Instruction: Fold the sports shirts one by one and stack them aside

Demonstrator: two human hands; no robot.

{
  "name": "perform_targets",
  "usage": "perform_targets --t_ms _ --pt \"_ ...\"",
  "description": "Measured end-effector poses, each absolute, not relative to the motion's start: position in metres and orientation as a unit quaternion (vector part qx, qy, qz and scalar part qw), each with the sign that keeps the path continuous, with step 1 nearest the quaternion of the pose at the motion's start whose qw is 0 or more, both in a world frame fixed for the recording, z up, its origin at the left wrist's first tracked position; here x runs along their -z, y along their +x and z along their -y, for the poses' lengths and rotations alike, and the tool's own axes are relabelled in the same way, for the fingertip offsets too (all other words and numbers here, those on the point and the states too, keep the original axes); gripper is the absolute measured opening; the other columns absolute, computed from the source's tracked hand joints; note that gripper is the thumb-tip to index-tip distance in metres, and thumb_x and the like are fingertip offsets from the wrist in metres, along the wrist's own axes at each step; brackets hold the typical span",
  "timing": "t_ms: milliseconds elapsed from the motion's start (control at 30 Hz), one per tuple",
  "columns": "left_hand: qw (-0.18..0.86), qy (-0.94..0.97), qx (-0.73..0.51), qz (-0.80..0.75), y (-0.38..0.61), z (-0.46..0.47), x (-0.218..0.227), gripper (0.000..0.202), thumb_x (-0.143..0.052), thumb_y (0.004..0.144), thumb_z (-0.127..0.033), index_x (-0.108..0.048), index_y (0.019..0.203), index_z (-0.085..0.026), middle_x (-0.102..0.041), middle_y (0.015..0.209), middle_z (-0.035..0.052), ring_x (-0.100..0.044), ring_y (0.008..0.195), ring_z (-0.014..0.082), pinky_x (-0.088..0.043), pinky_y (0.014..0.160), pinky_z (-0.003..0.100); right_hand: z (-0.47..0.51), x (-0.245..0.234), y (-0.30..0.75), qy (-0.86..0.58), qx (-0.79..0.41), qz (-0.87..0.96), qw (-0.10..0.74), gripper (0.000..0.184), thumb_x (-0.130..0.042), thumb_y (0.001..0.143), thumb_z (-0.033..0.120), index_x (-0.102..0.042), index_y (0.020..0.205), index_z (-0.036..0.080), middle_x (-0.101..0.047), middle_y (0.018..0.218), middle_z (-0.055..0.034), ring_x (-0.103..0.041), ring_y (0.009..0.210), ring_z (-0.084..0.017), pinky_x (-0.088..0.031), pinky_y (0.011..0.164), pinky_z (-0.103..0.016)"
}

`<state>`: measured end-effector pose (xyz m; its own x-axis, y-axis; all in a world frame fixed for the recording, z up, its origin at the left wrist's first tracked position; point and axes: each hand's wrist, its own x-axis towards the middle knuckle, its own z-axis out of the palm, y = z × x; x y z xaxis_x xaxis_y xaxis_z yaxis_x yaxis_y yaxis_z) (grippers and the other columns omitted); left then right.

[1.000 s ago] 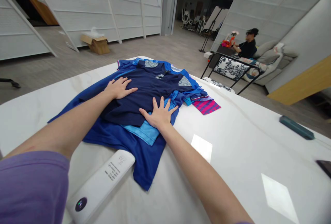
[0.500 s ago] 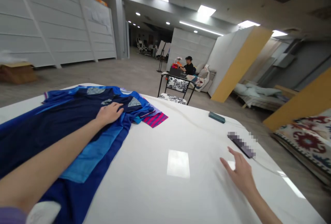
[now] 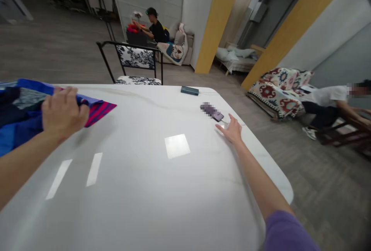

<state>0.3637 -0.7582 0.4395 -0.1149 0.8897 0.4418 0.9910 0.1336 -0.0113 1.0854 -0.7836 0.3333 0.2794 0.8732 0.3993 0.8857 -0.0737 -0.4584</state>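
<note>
A pile of shirts (image 3: 21,127) in navy and bright blue lies at the table's left edge, mostly cut off by the view. My left hand (image 3: 64,110) is on the sleeve end of the pile, its fingers curled down over the cloth. From under it sticks out a corner of pink-and-navy striped fabric (image 3: 100,112). My right hand (image 3: 232,130) hovers above the table's right side with thumb and fingers apart, holding nothing. Just beyond its fingertips lies a phone (image 3: 218,116), partly pixelated, with a cable running from it.
A dark green box-shaped device (image 3: 189,91) rests near the far edge of the glossy white table (image 3: 150,193). Behind that edge stands a black-framed chair (image 3: 137,57). One person (image 3: 158,30) sits far back; another person (image 3: 327,102) sits at the right.
The view has swung right and down, leaving most of the shirts out of frame. My left hand has shifted from the shirt's chest to the sleeve end, fingers now curled. My right hand stays open.
</note>
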Motion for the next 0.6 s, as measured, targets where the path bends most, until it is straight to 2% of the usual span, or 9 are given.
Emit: perform_targets --t_ms 67,200,333,600 --pt "0.174 -0.677 0.18 0.692 0.416 0.772 -0.407 0.095 -0.023 0.107 -0.072 -0.015 0.188 -0.022 -0.02 0.197 0.0088 -0.005 0.184 0.031 -0.008 0.147 0.048 0.766 -0.334 1.087 -0.73 0.003 0.612 0.303 0.115 -0.07 0.091 0.082 -0.036 0.178 0.014 -0.049 0.172 -0.0293 -0.046 0.16 -0.041 -0.032 0.133 -0.058" --pt "0.055 -0.68 0.133 0.719 0.489 0.801 -0.359 0.103 -0.028 0.106 -0.08 -0.021 0.186 -0.016 -0.018 0.196 0.0166 -0.009 0.184 0.0368 -0.019 0.146 0.056 0.74 -0.338 1.088 -0.726 -0.019 0.623 0.291 0.108 -0.076 0.094 0.066 -0.033 0.18 0.016 -0.056 0.167 -0.0252 -0.05 0.155 -0.038 -0.03 0.133 -0.055" --pt "0.067 -0.649 0.117 0.749 0.515 0.815 -0.347 0.111 -0.028 0.104 -0.086 -0.022 0.185 -0.009 -0.018 0.195 0.0219 -0.008 0.183 0.0407 -0.02 0.145 0.058 0.73 -0.345 1.09 -0.717 -0.041 0.631 0.293 0.097 -0.074 0.095 0.054 -0.04 0.176 0.013 -0.063 0.161 -0.025 -0.055 0.148 -0.039 -0.034 0.129 -0.053" --pt "0.093 -0.646 0.087 0.753 0.516 0.812 -0.349 0.105 -0.027 0.107 -0.085 -0.025 0.184 -0.014 -0.021 0.194 0.0215 -0.013 0.181 0.0399 -0.024 0.141 0.067 0.795 -0.325 1.093 -0.696 -0.027 0.66 0.28 0.078 -0.071 0.1 0.06 -0.054 0.163 0.016 -0.069 0.154 -0.0222 -0.059 0.14 -0.039 -0.041 0.12 -0.051"
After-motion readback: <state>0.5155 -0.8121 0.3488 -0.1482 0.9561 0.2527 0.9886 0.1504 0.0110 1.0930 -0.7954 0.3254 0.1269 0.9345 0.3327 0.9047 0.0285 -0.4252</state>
